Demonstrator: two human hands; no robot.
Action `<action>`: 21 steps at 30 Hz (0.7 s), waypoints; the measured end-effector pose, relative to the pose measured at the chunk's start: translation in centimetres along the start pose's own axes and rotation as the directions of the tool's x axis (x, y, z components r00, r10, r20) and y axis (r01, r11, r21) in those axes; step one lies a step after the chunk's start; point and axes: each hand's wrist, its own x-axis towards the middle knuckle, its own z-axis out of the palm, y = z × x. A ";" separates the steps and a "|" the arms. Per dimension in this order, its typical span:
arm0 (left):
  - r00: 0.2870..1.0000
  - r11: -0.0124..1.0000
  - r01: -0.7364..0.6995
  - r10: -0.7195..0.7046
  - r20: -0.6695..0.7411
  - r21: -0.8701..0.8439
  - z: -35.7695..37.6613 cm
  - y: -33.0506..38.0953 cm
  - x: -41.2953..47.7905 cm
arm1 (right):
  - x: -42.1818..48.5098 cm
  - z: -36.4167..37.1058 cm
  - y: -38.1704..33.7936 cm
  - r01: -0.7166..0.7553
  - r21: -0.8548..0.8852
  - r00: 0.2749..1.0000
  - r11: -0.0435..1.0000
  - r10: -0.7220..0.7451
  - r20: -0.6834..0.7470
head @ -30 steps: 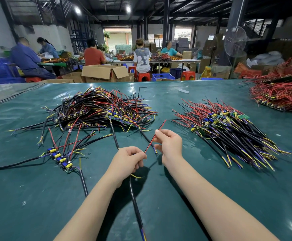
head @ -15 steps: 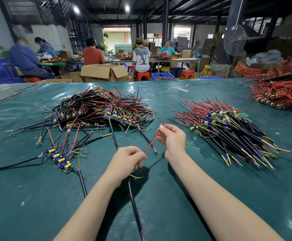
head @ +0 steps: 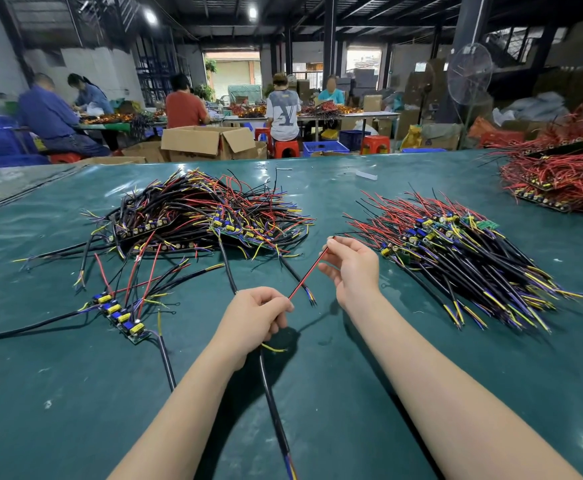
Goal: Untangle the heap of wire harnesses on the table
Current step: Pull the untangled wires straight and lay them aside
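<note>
Right hand (head: 352,271): shifted rightward and slightly up since the earlier frames, so a longer run of red wire (head: 309,273) now shows between the two hands. It is held above the table (head: 75,393), on the near right of the tangled heap (head: 207,216).
Right-hand fingers (head: 343,244): the uppermost fingertips are pinched on the top end of the red wire. The other fingers are loosely bent and spread; whether they touch anything cannot be told.
Left hand (head: 255,317): a closed fist on the near side of the tangled heap.
Left-hand fingers (head: 276,303): curled round the black cable (head: 272,403), with thumb and forefinger clamped on the lower end of the red wire.
Red wire: taut and straight, slanting up to the right from fist to pinch, clear of the table.
Black cable: leaves the underside of the fist and runs away from the tangled heap to the bottom edge of the view. A yellow lead (head: 274,348) juts out just below the fist.
Tangled heap: black, red, yellow and purple leads crossed over one another, with small circuit boards among them.
Loose harness (head: 120,315): near left of the tangled heap, lying flat — one board with yellow and blue parts, leads fanned out.
Sorted pile (head: 456,258): right of the tangled heap and apart from it, leads lying roughly parallel.
Red bundle (head: 560,174): far right of the tangled heap.
Background: beyond the tangled heap are seated people, an open cardboard box (head: 207,142) and a standing fan (head: 469,73).
</note>
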 end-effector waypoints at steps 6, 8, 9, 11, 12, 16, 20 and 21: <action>0.999 0.998 0.038 -0.039 -0.026 -0.054 0.0 0.1 -0.1 | 0.3 -0.3 -0.4 0.025 0.036 0.999 0.999 -0.024 -0.030; 0.997 0.998 0.048 -0.051 -0.050 -0.051 0.1 0.1 0.0 | 0.3 -0.3 -0.4 0.013 0.057 1.000 0.998 -0.012 -0.014; 0.997 0.998 0.045 -0.047 -0.057 -0.035 0.2 0.1 -0.1 | 0.3 -0.3 -0.4 0.006 0.071 1.000 0.997 -0.005 -0.006; 0.999 1.000 0.023 -0.024 -0.038 -0.009 0.2 0.2 -0.2 | 0.4 -0.4 -0.4 -0.007 0.098 1.000 0.995 0.008 -0.012; 1.000 1.000 0.006 -0.006 -0.007 -0.011 0.2 0.3 -0.3 | 0.5 -0.6 -0.4 -0.011 0.105 1.000 0.994 0.014 -0.026; 0.986 0.991 -0.060 0.077 0.146 -0.120 0.1 0.7 -0.8 | 0.8 -1.0 0.2 -0.008 0.086 0.998 0.996 0.013 -0.065; 0.992 0.979 -0.051 0.073 0.104 -0.200 0.2 0.5 -0.8 | 1.0 -1.5 0.5 0.020 0.028 0.998 0.999 -0.018 -0.066; 0.994 0.979 -0.040 0.059 0.090 -0.199 0.3 0.5 -0.8 | 1.1 -1.7 0.5 0.015 0.035 0.998 0.999 -0.013 -0.068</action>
